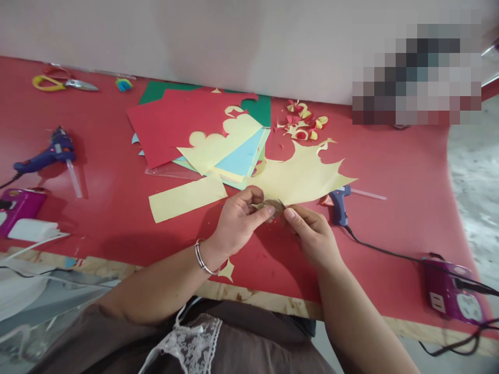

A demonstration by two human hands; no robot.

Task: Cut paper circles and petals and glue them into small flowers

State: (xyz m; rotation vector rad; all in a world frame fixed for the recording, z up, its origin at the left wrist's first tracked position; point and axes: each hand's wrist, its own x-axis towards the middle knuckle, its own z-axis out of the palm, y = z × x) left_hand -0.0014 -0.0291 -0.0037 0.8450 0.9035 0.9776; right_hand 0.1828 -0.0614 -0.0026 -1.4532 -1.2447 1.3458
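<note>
While a red-covered desk (pixel 113 218) fills much of the view, a layered stack of red, green, blue and pale yellow paper sheets (pixel 198 117) lies at eleven o'clock from the person's grasp. A jagged, scoop-edged pale yellow sheet (pixel 306 174) spreads towards one, a plain pale yellow rectangular strip (pixel 187 198) at nine. The left hand (pixel 237 221) reaches in from eight, the right hand (pixel 312 234) from five. At three rests a blue glue gun (pixel 340 205). Smallest, a brownish rounded piece (pixel 277 206) is pinched by the left; the right's fingertips bunch at its edge, whether gripping I cannot tell.
</note>
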